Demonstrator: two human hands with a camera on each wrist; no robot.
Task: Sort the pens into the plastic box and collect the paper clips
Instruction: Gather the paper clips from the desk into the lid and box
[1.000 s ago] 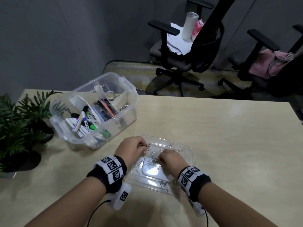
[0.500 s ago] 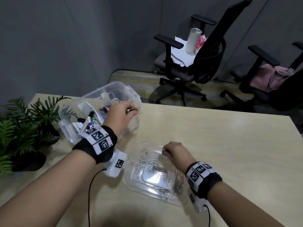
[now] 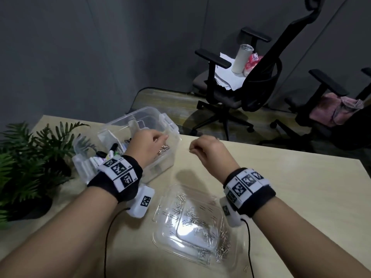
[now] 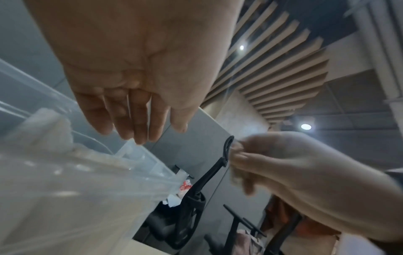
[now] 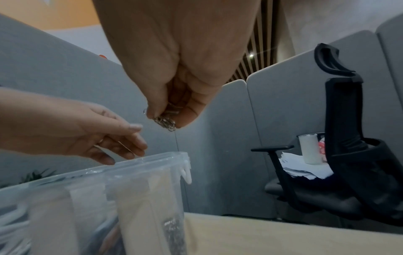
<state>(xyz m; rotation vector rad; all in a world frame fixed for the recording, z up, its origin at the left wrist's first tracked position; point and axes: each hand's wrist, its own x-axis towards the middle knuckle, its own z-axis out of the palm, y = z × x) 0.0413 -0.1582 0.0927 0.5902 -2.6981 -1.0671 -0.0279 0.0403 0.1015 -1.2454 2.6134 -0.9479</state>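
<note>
Step in hand, as judged: carrying paper clips from the clear lid (image 3: pixel 230 255) on the counter (image 3: pixel 291 197) to the plastic box (image 3: pixel 170 125). Right hand (image 3: pixel 210 151) pinches a small bunch of clips (image 5: pixel 165 123) between thumb and curled fingertips, raised above the counter just beside the box's near corner, not yet over it. To do it well: bring the pinch fully over the end compartment, where a heap of clips (image 3: pixel 163 149) already lies, lower it inside the rim, then spread the fingers; letting go from this spot would likely scatter clips onto the counter. A loosely held bunch can shed singles, so keep the pinch firm until inside. Left hand (image 3: pixel 147 145) hovers over the same compartment, palm down, fingers slack and extended, holding nothing that shows in the wrist views. Pens (image 3: pixel 108 155) already sit in the box's far compartments. Many clips (image 3: pixel 194 217) remain strewn across the lid. Both wrists are lifted off the counter, forearms angled toward the box.
</note>
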